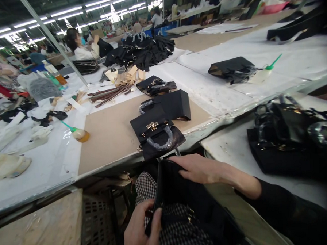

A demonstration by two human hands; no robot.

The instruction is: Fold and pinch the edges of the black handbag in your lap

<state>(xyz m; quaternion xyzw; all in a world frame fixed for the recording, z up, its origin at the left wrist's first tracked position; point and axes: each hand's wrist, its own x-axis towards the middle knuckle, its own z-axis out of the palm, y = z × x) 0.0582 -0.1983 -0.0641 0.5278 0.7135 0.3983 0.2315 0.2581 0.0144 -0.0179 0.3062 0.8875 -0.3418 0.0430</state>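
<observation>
On my lap, over checked fabric, lies a black leather bag piece (183, 194). My left hand (140, 229) pinches its near left edge, thumb on top. My right hand (199, 169) rests flat on its upper right part, fingers stretched along the top edge. Just beyond, at the table's front edge, sits a black handbag (155, 134) with a gold clasp and a plastic-wrapped handle. Behind it stands another black bag (176, 104).
A glue bottle with a green nozzle (77, 132) lies on the brown board (109, 136). Black bags (287, 138) pile at my right. Leather strips (109, 93), a heap of black parts (143, 50) and another bag (232, 69) lie farther back. Other people work at the far left.
</observation>
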